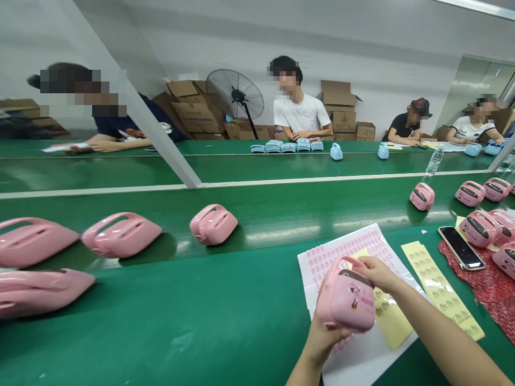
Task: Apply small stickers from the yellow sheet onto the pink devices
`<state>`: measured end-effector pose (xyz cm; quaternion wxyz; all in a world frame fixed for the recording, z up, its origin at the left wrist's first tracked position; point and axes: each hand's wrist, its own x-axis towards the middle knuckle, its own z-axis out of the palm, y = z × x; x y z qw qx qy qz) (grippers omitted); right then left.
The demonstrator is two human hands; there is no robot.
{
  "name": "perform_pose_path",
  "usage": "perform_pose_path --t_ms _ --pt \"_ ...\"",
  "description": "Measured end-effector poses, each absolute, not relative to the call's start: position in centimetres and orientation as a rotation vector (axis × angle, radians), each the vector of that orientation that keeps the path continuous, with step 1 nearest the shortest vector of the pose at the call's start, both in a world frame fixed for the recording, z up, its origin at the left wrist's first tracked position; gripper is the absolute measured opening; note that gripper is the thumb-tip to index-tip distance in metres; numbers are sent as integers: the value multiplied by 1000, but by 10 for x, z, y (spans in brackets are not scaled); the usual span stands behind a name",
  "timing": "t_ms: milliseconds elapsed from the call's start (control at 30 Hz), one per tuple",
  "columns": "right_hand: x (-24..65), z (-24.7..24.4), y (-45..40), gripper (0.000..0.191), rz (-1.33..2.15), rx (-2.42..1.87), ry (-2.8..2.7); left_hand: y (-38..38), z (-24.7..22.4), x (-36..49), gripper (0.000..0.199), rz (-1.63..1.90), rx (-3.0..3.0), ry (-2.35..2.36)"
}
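A pink case (349, 303) with a cartoon figure on its side and a loop handle is held up over the sheets. My left hand (322, 340) is closed round its bottom and left side. At its upper right edge, by the dark strip, my right hand (376, 272) has its fingers pressed together; whether they pinch anything small is hidden. Beneath lie a white sheet of small pink stickers (322, 262) and a yellow sticker strip (396, 327). Another yellow strip (438, 284) rests to the right.
Pink cases (214, 225) stand along the green belt (281, 214), left and right. A phone (461, 247) and red mesh cloth (491, 289) lie at right. A bottle (434, 161) stands beyond. Several people sit across, near blue cases (336, 151). A white slanted post (161, 134) rises at left.
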<state>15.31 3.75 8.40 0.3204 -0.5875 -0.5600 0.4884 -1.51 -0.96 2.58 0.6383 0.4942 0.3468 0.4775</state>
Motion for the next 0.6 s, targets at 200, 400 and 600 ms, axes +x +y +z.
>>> perform_pose_path --t_ms 200,400,600 --pt "185 111 104 15 657 -1741 -1305 2 10 -9 54 793 1606 1089" --pt "225 103 172 16 372 -1947 -1141 2 15 -5 44 424 2327 1046" --pt "268 90 181 27 317 -2103 -1125 4 24 -4 46 291 2698 850"
